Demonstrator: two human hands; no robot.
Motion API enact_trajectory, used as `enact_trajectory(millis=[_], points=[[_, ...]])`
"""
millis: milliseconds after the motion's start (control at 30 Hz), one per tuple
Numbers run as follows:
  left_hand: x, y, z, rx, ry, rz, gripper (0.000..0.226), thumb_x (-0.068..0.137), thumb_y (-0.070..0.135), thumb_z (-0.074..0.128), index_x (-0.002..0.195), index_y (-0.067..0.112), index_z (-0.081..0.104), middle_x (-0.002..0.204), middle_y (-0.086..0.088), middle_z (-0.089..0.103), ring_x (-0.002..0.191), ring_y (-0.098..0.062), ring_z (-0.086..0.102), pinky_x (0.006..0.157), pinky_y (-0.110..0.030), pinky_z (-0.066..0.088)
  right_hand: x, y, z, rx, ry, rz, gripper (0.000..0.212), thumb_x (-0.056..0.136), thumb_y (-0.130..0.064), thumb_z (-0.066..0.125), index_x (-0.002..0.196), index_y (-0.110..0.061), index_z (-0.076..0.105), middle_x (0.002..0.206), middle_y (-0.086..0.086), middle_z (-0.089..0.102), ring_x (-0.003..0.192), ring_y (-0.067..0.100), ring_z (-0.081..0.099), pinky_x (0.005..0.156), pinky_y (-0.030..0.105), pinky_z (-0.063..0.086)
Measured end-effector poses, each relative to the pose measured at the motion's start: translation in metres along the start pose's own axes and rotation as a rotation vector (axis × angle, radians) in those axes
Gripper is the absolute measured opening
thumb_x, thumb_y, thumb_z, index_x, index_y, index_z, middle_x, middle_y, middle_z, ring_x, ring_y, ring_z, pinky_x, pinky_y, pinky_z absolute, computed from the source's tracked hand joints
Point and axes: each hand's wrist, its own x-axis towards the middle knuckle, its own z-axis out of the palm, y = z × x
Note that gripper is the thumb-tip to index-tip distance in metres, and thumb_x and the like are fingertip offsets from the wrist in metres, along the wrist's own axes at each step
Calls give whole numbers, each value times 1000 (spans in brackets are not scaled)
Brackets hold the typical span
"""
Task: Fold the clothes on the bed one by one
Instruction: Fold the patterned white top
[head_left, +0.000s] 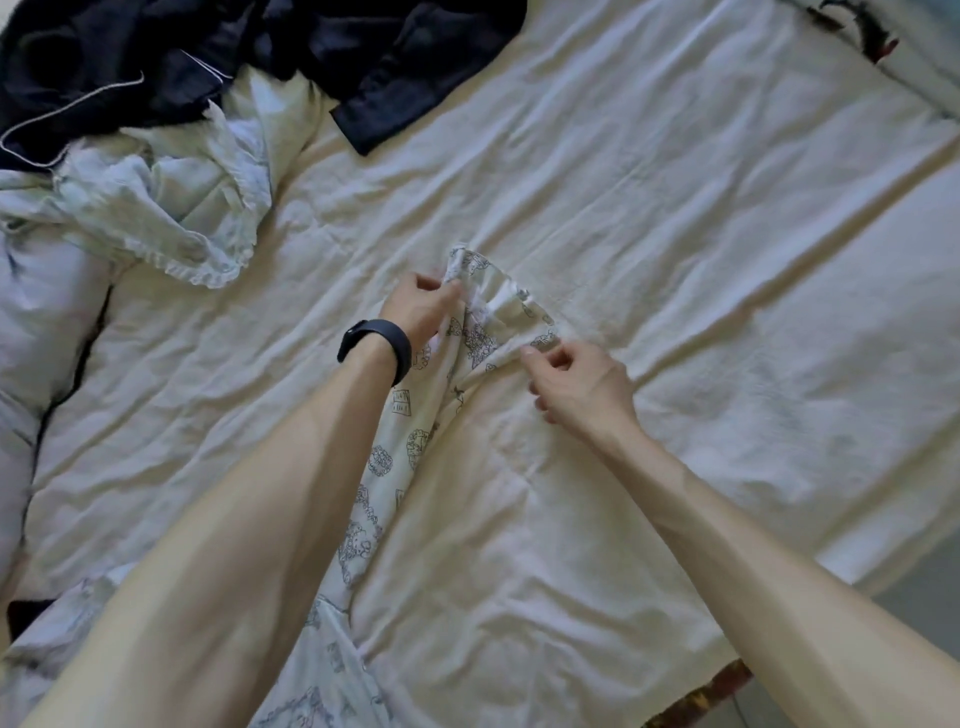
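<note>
Hands (422, 307) (582, 391) on printed garment (480, 335) — rumpled cream sheet (675, 208)

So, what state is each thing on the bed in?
Printed garment: unfolded, one end held by both hands.
Left hand: grips that end.
Right hand: pinches its edge.
Dark clothes: heaped, unfolded.
Ruffled pale garment: crumpled, unfolded.
Bed sheet: wrinkled.

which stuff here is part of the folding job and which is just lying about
Job: printed garment, held by left hand and right hand; dark clothes; pale frilled garment.
Just there: cream sheet; black wristband.
</note>
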Motion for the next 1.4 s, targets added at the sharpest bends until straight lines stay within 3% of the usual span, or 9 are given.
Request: enact_trajectory(millis=[100,233,433,633,833,1033,1167,1300,1400], points=[[3,5,-9,46,-77,-30,19,94,32,67,102,18,56,84,0,58,62,-14,52,63,-31,50,11,-18,24,91,-71,101,60,89,-64,59,69,-10,74,58,-2,72,59,17,73,79,38,60],[-1,10,-18,42,-207,-38,10,90,25,72,94,21,65,64,11,63,53,-9,53,50,-19,39,30,-32,35,-65,46,106,49,81,-56,50,81,-13,72,78,2,74,80,26,69,81,32,52],[-4,13,-40,-296,-375,-7,24,66,25,65,89,21,63,82,4,69,71,-14,65,60,-19,48,30,-25,21,291,18,-89,15,95,-23,53,88,-24,66,85,-3,75,86,18,73,84,44,60],[4,5,-42,-439,-619,-261,16,84,25,52,98,18,53,87,-3,62,69,-23,54,68,-32,45,45,-16,9,92,79,-68,15,96,-28,55,89,-27,68,93,1,77,94,24,72,91,43,57],[5,10,-21,-225,-544,-153,20,96,12,63,87,18,79,84,-2,67,67,-12,56,62,-23,46,43,-9,10,-94,200,-176,22,100,-29,57,112,-12,65,103,9,74,105,31,65,94,40,47],[16,27,-23,-38,221,320,14,90,29,71,101,29,62,91,8,72,77,-5,68,58,-25,54,27,5,4,-26,268,-255,18,103,-22,47,115,-15,60,88,-2,73,84,20,72,87,42,55],[27,23,-13,172,48,347,10,94,28,67,103,29,67,93,5,73,84,-11,69,72,-32,59,29,6,6,-40,216,-110,22,98,-39,52,97,-22,64,86,-2,75,92,23,71,92,40,52],[31,18,-9,154,178,322,17,96,27,64,111,21,68,93,7,69,82,-7,64,63,-15,48,36,-20,31,-131,60,-47,61,86,-74,42,70,-20,66,75,4,74,81,27,72,87,39,54],[36,17,-20,143,163,281,11,93,29,67,103,26,69,92,7,70,81,-9,66,75,-25,55,48,-39,48,-121,58,-55,65,83,-77,46,74,-16,68,80,9,74,83,31,70,79,34,53]])
